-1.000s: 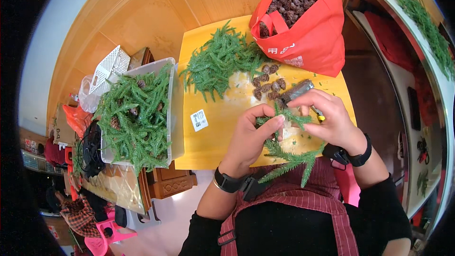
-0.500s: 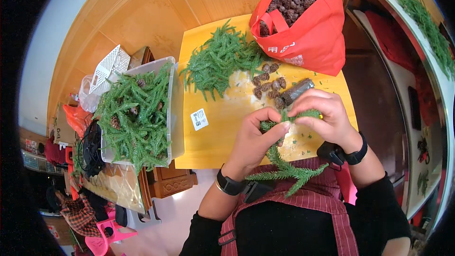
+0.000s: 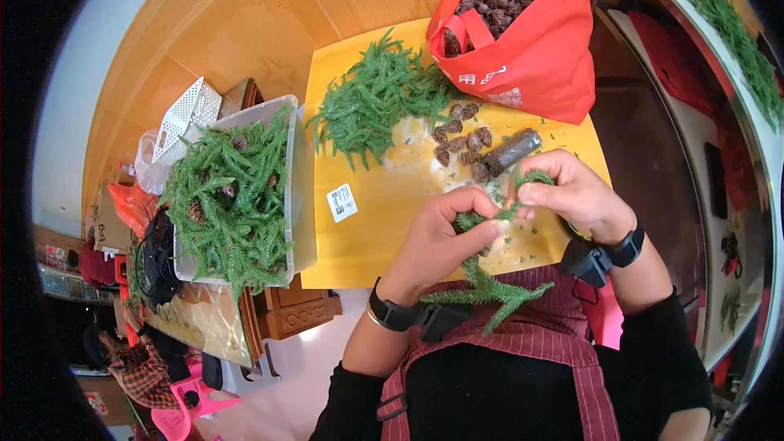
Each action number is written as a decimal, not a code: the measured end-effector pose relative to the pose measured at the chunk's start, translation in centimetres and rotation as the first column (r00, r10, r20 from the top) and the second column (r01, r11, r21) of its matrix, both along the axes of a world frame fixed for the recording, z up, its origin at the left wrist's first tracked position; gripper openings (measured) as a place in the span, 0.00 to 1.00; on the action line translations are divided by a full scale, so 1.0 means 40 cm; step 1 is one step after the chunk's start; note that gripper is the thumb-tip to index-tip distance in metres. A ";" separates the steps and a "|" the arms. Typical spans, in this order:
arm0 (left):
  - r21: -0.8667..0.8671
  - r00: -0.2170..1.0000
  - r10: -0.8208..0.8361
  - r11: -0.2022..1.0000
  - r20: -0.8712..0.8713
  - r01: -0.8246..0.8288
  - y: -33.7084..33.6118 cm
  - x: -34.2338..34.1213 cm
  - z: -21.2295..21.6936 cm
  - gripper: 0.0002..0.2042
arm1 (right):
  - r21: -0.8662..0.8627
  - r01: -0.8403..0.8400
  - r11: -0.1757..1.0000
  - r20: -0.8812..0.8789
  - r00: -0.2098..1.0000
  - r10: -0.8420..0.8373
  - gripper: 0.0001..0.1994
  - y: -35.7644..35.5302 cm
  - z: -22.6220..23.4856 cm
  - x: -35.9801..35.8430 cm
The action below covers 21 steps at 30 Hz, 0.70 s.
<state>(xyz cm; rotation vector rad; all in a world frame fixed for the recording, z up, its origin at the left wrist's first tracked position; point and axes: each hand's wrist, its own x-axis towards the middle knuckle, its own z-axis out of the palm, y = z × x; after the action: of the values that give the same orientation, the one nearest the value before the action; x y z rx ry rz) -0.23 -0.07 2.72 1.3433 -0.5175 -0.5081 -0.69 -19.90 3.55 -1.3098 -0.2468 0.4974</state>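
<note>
Far left: clear plastic bin [image 3: 300, 196] heaped with finished green sprigs and cones, parked off the work area. On the yellow bench [image 3: 367, 237], loose fir cuttings [image 3: 371, 106] and a scatter of pine cones [image 3: 459, 145] lie within reach, apparently as stock. Left hand [image 3: 437, 241]: fingers closed, pinching the fir sprig [image 3: 482, 290], which hangs toward the lap. Right hand [image 3: 572, 192]: fingers curled shut on the sprig's upper end, steadying it. Red bag [image 3: 531, 57] of cones behind.

Red bag [image 3: 531, 65] full of pine cones, loose cones [image 3: 459, 145] beside green sprig pile [image 3: 371, 106], clear bin [image 3: 300, 196] of finished greenery, yellow table [image 3: 384, 212].
</note>
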 end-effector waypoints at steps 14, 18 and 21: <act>-0.178 0.934 0.236 0.941 -0.269 -0.289 0.005 0.007 -0.021 0.05 | 0.068 0.440 0.895 0.177 0.878 -0.445 0.17 -0.027 -0.038 -0.011; -0.242 0.902 0.316 0.889 -0.294 -0.390 0.007 0.021 -0.029 0.03 | 0.076 0.539 0.839 0.066 0.837 -0.544 0.16 -0.020 -0.086 -0.074; -0.279 0.891 0.368 0.856 -0.265 -0.436 0.004 0.022 -0.027 0.03 | -0.039 0.553 0.833 0.004 0.833 -0.553 0.13 0.008 -0.103 -0.105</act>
<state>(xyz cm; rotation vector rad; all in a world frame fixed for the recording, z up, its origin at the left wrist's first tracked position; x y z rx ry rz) 0.65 0.09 1.63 1.0203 -0.1299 -0.1914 -4.88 -19.56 -0.58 -1.3438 0.1563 0.0091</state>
